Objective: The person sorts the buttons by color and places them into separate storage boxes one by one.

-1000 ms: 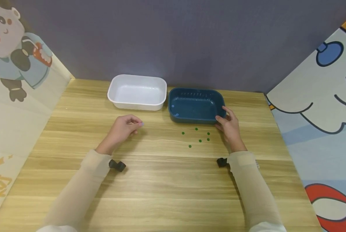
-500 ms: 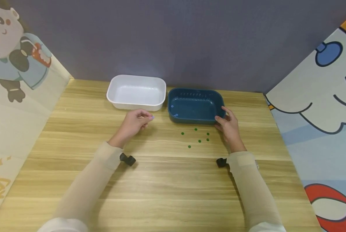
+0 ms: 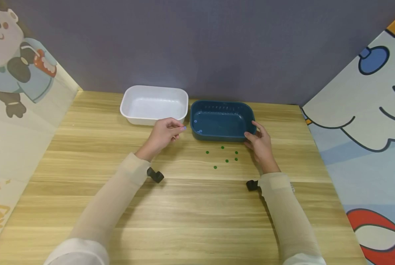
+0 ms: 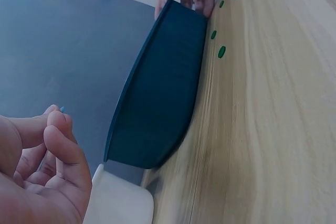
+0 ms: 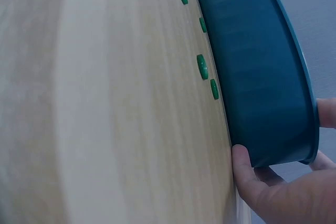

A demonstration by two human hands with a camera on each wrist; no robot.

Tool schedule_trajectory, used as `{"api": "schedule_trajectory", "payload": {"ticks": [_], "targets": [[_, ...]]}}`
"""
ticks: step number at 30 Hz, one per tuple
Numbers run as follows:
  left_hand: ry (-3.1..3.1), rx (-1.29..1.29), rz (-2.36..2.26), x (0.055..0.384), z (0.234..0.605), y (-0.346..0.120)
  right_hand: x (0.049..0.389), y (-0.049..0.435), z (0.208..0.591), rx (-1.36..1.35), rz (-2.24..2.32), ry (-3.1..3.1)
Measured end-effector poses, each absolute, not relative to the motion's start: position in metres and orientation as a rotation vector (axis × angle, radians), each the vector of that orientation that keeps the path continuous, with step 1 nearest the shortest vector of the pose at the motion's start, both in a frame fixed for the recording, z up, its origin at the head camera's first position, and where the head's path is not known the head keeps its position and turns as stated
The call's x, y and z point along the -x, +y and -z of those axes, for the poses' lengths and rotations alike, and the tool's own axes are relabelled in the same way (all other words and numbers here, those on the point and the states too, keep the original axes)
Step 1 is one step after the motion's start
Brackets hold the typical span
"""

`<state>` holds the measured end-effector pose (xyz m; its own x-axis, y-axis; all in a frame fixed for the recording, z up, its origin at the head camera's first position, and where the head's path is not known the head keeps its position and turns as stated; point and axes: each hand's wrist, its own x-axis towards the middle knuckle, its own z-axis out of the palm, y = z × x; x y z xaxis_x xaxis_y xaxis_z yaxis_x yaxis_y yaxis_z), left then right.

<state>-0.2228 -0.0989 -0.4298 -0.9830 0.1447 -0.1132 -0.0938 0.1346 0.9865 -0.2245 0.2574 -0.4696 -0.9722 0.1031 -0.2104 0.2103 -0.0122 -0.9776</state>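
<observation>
My left hand (image 3: 162, 136) pinches a small blue round piece (image 3: 184, 128) between thumb and fingertip, just left of the dark blue plastic bin (image 3: 220, 139); the piece (image 4: 62, 109) barely shows in the left wrist view. At the bin's right end, my right hand (image 3: 261, 147) grips the rim and corner, with thumb and fingers around the wall in the right wrist view. Inside the bin, toward its left side, lie several tiny blue pieces (image 3: 195, 121). Several green round pieces (image 3: 215, 167) are scattered on the wood in front of the bin.
A white bin (image 3: 141, 120) stands left of the dark blue one, partly behind my left hand. Both bins are near a grey back panel (image 3: 217, 51). Printed side panels border the wooden table (image 3: 197, 221). Each wrist carries a black camera mount (image 3: 155, 175).
My left hand has moved right and farther back with the blue piece, from in front of the white bin toward the dark blue bin. My right hand keeps its grip on the bin.
</observation>
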Motion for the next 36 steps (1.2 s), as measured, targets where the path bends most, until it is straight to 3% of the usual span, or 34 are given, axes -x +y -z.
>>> {"api": "schedule_trajectory", "payload": {"ticks": [36], "targets": [[2.303,-0.009,-1.853,0.264,0.425,-0.057,0.226,0.259,0.469,-0.351,2.165,2.141]]}}
